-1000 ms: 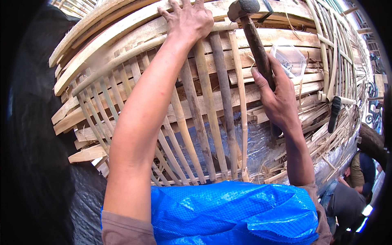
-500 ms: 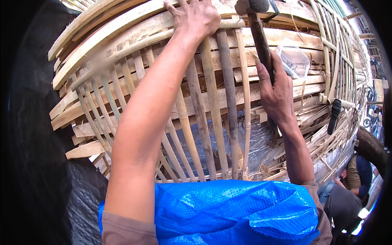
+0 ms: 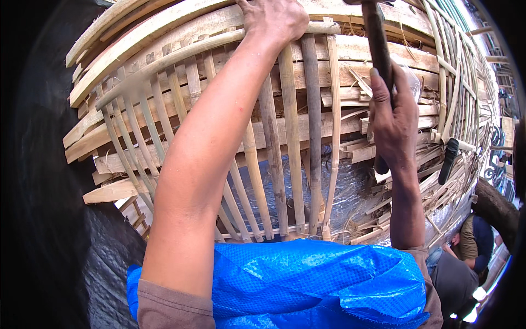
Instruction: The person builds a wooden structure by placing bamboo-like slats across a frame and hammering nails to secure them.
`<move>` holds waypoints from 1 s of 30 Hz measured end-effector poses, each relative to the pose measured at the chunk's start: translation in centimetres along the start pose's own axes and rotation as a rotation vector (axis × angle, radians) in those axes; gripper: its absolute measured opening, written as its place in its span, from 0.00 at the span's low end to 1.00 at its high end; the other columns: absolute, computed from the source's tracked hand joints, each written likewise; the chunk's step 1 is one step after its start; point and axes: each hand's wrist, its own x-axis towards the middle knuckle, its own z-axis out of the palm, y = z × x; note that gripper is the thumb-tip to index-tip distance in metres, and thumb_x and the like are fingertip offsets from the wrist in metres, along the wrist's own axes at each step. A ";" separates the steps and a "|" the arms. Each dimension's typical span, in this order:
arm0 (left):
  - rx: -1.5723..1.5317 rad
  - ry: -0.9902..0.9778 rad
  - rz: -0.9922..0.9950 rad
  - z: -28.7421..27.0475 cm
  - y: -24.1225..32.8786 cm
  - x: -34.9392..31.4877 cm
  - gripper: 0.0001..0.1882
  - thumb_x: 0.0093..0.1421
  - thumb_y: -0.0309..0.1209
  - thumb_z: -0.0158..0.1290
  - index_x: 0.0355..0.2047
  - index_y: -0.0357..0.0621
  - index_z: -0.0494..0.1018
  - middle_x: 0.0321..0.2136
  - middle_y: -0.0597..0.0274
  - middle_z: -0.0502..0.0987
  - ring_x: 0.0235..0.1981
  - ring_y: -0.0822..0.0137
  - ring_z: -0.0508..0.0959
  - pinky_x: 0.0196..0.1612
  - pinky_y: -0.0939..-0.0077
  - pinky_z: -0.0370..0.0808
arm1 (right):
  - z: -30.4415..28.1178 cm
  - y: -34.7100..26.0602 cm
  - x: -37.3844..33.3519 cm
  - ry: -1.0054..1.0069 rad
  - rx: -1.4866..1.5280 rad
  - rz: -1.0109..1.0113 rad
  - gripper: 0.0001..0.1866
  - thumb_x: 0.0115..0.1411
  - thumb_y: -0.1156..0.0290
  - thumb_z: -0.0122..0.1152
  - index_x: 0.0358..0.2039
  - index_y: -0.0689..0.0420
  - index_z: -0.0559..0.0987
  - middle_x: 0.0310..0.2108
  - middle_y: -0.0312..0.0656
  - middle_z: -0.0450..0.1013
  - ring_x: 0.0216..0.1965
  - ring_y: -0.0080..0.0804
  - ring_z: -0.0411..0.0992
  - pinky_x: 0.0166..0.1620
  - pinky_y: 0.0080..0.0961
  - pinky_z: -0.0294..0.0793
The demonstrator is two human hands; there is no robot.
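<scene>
My left hand (image 3: 276, 21) lies over the top bamboo rail (image 3: 192, 52) of a slatted bamboo frame, closed around it near its right part. Its fingertips are hidden or cut off by the upper edge. Below the rail, split bamboo slats (image 3: 290, 137) run down toward me in a row. My right hand (image 3: 394, 118) is wrapped around the dark handle of a hammer (image 3: 378, 41), raised upright to the right of the frame. Most of the hammer's head lies beyond the upper edge.
Stacked wooden boards (image 3: 164, 33) lie under the frame. Behind my right hand is a clear plastic container (image 3: 412, 82). A dark-handled tool (image 3: 449, 161) rests on loose bamboo strips at right. Blue sheeting (image 3: 312, 279) covers my lap. Another person (image 3: 466, 252) crouches at lower right.
My right hand and the hammer have moved right and slightly down, and now hide much of the plastic container. My left hand has shifted slightly right in view, still on the rail.
</scene>
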 end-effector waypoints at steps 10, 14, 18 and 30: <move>0.089 -0.155 -0.048 -0.7 0.4 1.1 0.33 0.63 0.38 0.38 0.70 0.50 0.56 0.72 0.45 0.50 0.72 0.37 0.47 0.69 0.31 0.41 | 2.6 3.1 0.2 0.019 -0.237 -0.170 0.21 0.71 0.64 0.51 0.61 0.57 0.66 0.24 0.53 0.74 0.23 0.40 0.76 0.27 0.38 0.72; 0.000 -0.053 -0.029 0.0 -0.6 -0.2 0.33 0.64 0.38 0.36 0.71 0.49 0.55 0.72 0.45 0.49 0.72 0.37 0.46 0.70 0.32 0.39 | 0.5 0.2 -0.1 0.044 -0.054 0.073 0.20 0.73 0.61 0.50 0.59 0.59 0.69 0.23 0.42 0.71 0.22 0.27 0.69 0.26 0.30 0.66; 0.001 -0.058 -0.014 -0.1 -0.3 0.0 0.33 0.64 0.37 0.35 0.71 0.47 0.54 0.72 0.43 0.48 0.72 0.36 0.45 0.70 0.32 0.37 | -0.1 -0.4 -1.8 0.147 0.316 -0.091 0.21 0.73 0.64 0.51 0.61 0.60 0.65 0.21 0.29 0.66 0.19 0.17 0.62 0.24 0.19 0.64; -0.054 0.154 0.210 1.6 -1.1 0.0 0.22 0.64 0.33 0.36 0.54 0.41 0.70 0.52 0.47 0.74 0.57 0.49 0.72 0.63 0.38 0.60 | 1.4 0.7 -0.8 0.130 0.238 -0.068 0.19 0.73 0.62 0.50 0.60 0.56 0.66 0.19 0.25 0.58 0.17 0.08 0.56 0.18 0.10 0.53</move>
